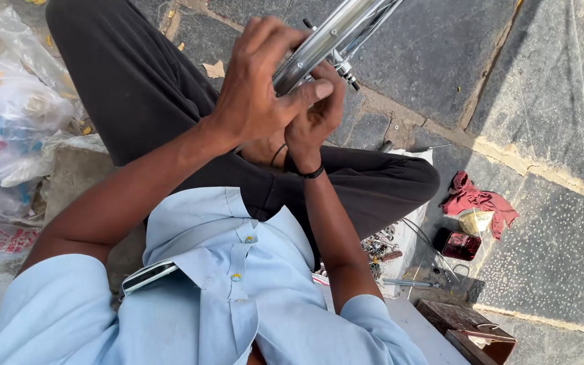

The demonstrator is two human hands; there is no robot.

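The person sits cross-legged on a floor of dark stone slabs (549, 101) with pale joints, wearing black trousers (136, 81) and a light blue shirt (238, 297); a phone (147, 276) pokes out of the shirt pocket. At the person's left lie crumpled clear plastic bags (8, 115). At the right, near the knee, a white sheet (403, 236) carries a heap of small metal parts (376, 243) and a screwdriver (407, 283). Further right on the slabs lie a red rag (474, 201), a small dark red tin (461, 245) just beside it, and the corner of a brown wooden box (468, 328) at the lower edge. None of these touches the hands; the arms and hands themselves hide most of what is being gripped.

The left hand (255, 88) is curled over a shiny metal wheel rim (332, 34), its thumb pressed flat along the rim's lower side and the fingers wrapped across the top. The right hand (312, 115), with a black band (312, 174) at the wrist, is closed below and behind the left; what it grips cannot be told, since the left hand covers it. The rim is held up in front of the chest, above the crossed legs, and runs off the top edge. It is bright, smooth and silvery, with thin spokes (366, 30) beside it and a small dark nub (354, 84) showing just right of the fingers.
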